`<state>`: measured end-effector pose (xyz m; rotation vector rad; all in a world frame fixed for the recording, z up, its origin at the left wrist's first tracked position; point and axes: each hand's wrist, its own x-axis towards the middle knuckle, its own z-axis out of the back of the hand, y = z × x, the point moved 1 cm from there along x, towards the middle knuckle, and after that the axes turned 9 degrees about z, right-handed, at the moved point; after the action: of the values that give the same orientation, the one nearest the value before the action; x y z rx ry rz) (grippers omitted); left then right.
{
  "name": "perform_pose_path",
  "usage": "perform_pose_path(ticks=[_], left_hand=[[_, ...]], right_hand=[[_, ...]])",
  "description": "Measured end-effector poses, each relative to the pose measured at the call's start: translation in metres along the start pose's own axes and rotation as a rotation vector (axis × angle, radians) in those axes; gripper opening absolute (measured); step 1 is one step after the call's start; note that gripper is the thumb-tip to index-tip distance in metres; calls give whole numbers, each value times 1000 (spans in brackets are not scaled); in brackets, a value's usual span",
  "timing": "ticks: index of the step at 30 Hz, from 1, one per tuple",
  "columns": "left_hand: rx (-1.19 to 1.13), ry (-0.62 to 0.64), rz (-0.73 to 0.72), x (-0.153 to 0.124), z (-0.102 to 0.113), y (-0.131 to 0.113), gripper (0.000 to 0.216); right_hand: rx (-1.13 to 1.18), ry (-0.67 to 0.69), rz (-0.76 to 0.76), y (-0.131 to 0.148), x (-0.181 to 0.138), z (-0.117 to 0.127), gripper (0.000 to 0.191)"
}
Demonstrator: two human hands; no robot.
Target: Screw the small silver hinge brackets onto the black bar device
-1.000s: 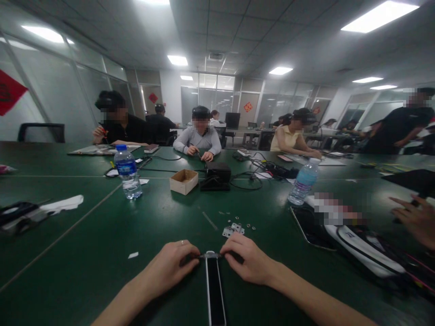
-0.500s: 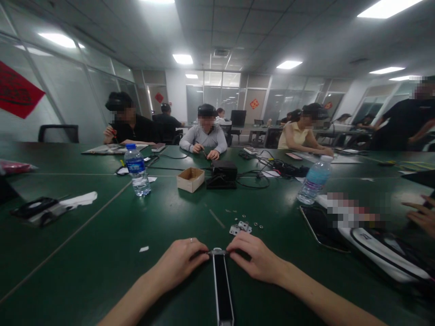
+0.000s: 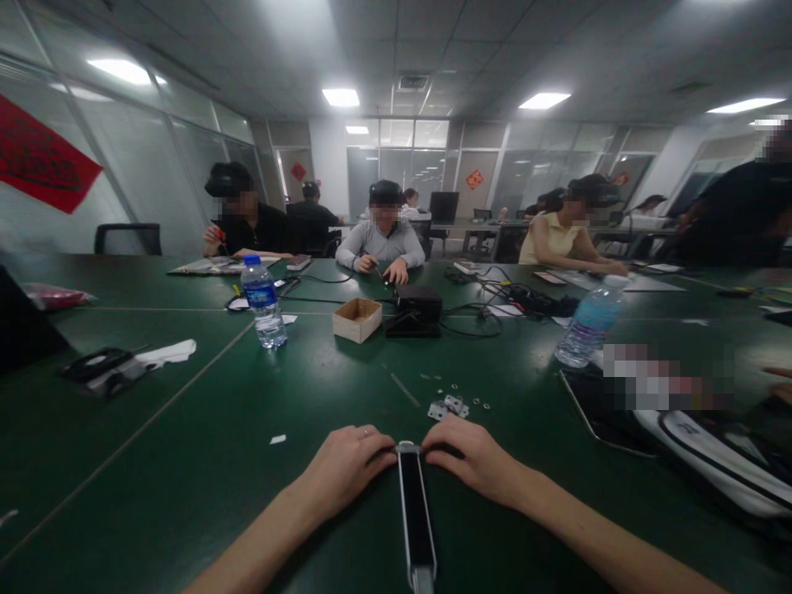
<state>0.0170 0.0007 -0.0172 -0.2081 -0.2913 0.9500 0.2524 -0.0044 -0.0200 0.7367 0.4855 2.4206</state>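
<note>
A long narrow bar [image 3: 417,511] with a black face and silver-white edges lies on the table, pointing away from me. Across its far end sits a small metal bracket [image 3: 407,448]. My left hand [image 3: 352,462] pinches the left end of this bracket between thumb and fingers. On the opposite side my right hand [image 3: 473,454] pinches the right end; its fingertips partly cover the piece. Just beyond my right hand lies a little pile of metal brackets [image 3: 448,407], with several small nuts or rings [image 3: 476,402] scattered around it.
An open small box [image 3: 357,323] stands ahead beside a black device [image 3: 413,312] with cables. Water bottles stand left [image 3: 265,304] and right [image 3: 591,322]. A phone [image 3: 597,417] and white bag [image 3: 711,462] lie to the right. Co-workers sit across the green table [image 3: 186,478].
The view has turned slightly left, so everything appears shifted to the right. More of the bar's near end shows. Both hands keep their pinch on the bracket.
</note>
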Motion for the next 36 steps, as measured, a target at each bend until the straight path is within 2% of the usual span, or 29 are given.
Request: perform_pose_path(ticks=[5, 13, 28, 33, 36], left_hand=[[34, -19, -18, 0, -2, 1, 16], [34, -16, -25, 0, -1, 1, 17], [21, -3, -23, 0, 0, -1, 17], [23, -17, -32, 0, -1, -1, 15], [27, -23, -37, 0, -1, 0, 15]], right_hand=[[4, -13, -45, 3, 1, -1, 14], [-54, -37, -10, 6, 3, -4, 20], [-84, -60, 23, 7, 5, -10, 14], [-113, -107, -5, 5, 5, -9, 25], [-130, -113, -7, 8, 6, -7, 19]])
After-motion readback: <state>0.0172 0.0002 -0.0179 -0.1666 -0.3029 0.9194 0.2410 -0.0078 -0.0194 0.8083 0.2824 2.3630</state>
